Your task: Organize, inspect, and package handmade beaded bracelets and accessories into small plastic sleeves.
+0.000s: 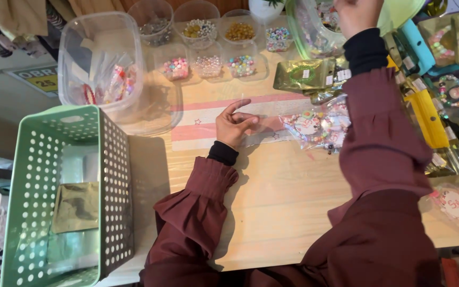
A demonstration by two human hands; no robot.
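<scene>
The left hand [235,125] rests on the wooden table [282,202], wrist bent, palm turned toward the right, with the index finger stretched out and the other fingers curled in; the fingertips press down on a clear plastic bag [272,127] without closing around it. The bag is flat, transparent and almost hard to see against a pink-and-white striped mat [208,114] lying beneath it. The long axis of the bag runs left to right across the view, parallel to the stripes of the mat; which end is the open one cannot be told. The bag lies at the middle of the table, just beside a heap of clear packets of coloured beads [320,127] to its right. The right hand [357,13] is raised at the top edge of the view, arm extended away from the body, fingers closed in a fist at the rim of a clear plastic tub [306,32]; what the fingers grip is hidden. Beyond the mat stand small clear cups of beads [208,66] in two rows. A large clear container [99,58] sits at the left rear corner. A green perforated basket [65,196] stands well apart at the left, with a gold pouch [75,207] inside.
</scene>
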